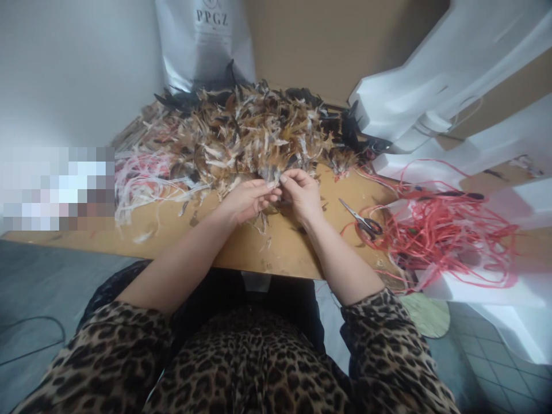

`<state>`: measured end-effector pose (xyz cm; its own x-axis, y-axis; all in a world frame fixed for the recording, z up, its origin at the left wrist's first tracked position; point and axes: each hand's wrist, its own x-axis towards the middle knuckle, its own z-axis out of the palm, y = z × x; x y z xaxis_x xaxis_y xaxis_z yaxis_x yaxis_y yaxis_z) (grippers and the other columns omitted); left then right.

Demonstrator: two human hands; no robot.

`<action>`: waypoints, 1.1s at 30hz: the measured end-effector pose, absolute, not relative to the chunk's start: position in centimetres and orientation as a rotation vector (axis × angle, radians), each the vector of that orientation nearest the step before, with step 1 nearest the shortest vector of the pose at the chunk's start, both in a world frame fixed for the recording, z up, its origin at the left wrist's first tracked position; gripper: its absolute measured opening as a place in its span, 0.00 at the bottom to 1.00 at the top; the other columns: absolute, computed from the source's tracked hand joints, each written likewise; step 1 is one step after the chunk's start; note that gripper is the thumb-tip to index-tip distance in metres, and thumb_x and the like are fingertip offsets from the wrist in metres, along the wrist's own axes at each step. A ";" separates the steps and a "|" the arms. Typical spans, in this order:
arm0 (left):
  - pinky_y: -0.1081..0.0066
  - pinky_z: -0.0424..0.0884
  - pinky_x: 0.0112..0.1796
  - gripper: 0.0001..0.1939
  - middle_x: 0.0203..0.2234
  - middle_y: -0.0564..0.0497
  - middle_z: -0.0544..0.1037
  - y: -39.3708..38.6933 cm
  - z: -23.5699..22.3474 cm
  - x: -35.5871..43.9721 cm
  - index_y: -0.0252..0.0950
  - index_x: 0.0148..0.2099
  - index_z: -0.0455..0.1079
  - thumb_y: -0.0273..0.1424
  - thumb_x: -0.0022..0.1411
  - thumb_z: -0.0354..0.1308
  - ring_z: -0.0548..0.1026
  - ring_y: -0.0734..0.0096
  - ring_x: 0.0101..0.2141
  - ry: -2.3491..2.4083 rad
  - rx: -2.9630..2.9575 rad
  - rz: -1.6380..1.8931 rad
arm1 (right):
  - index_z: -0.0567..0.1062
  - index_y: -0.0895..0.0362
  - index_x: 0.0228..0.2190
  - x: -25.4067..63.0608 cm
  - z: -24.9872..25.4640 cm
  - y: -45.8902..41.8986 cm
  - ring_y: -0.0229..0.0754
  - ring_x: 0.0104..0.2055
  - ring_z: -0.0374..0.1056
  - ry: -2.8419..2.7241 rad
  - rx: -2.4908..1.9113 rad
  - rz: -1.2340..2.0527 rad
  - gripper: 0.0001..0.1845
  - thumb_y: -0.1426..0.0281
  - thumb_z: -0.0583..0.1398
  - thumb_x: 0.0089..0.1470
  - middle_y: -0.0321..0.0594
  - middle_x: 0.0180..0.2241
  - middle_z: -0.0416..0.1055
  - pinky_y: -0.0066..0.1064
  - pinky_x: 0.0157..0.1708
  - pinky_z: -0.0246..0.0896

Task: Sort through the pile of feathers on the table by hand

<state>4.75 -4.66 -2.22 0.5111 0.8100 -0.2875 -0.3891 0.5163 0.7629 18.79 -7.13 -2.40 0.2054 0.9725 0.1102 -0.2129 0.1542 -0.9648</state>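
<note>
Two bare hands of ours meet over the near part of the table (142, 233), holding a small tuft (271, 168) of brown and grey feathers between them, just in front of the big pile (245, 123). Our left hand (249, 198) pinches the tuft low down between thumb and fingers, the other fingers curled beneath. Our right hand (304, 192) closes thumb and forefinger at the tuft's right side, near the left thumb; we cannot tell whether it grips a feather or something finer, such as a thread. Behind the pile we see a silvery bag (204, 52) standing upright. White and pink strings (142, 178) lie to the left of the feathers. To the right of our right hand, scissors (365, 221) rest on the table with their blades parted slightly or closed, we cannot tell which, their handles near a tangle of red strings (448, 236).
</note>
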 end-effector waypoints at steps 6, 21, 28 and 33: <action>0.85 0.66 0.23 0.08 0.21 0.51 0.77 -4.6 -2.3 4.8 0.27 0.29 0.74 0.20 0.62 0.58 0.73 0.85 0.20 0.717 0.764 0.882 | 0.72 0.56 0.26 18.8 -2.4 -7.3 0.27 0.16 0.49 -0.944 -1.059 1.133 0.22 0.54 0.71 0.36 0.25 0.14 0.62 0.24 0.17 0.42; 0.79 0.66 0.24 0.08 0.23 0.49 0.78 -4.8 -2.7 5.0 0.28 0.29 0.75 0.29 0.56 0.66 0.73 0.81 0.22 0.739 0.991 0.852 | 0.74 0.57 0.20 19.1 -2.7 -7.6 0.30 0.19 0.56 -0.931 -1.133 1.148 0.21 0.54 0.72 0.35 0.29 0.17 0.65 0.26 0.22 0.50; 0.79 0.66 0.23 0.09 0.20 0.49 0.77 -4.9 -2.6 4.8 0.28 0.28 0.75 0.29 0.58 0.64 0.71 0.81 0.19 0.773 1.058 0.815 | 0.72 0.56 0.21 19.5 -2.6 -7.6 0.30 0.19 0.55 -0.948 -1.160 1.228 0.22 0.54 0.73 0.33 0.28 0.16 0.64 0.25 0.21 0.48; 0.79 0.65 0.23 0.09 0.19 0.50 0.76 -4.8 -2.7 4.8 0.29 0.27 0.74 0.30 0.58 0.64 0.71 0.82 0.19 0.786 1.083 0.858 | 0.71 0.56 0.21 19.5 -1.5 -8.1 0.29 0.19 0.54 -1.027 -1.164 1.105 0.22 0.54 0.72 0.36 0.27 0.17 0.64 0.25 0.21 0.47</action>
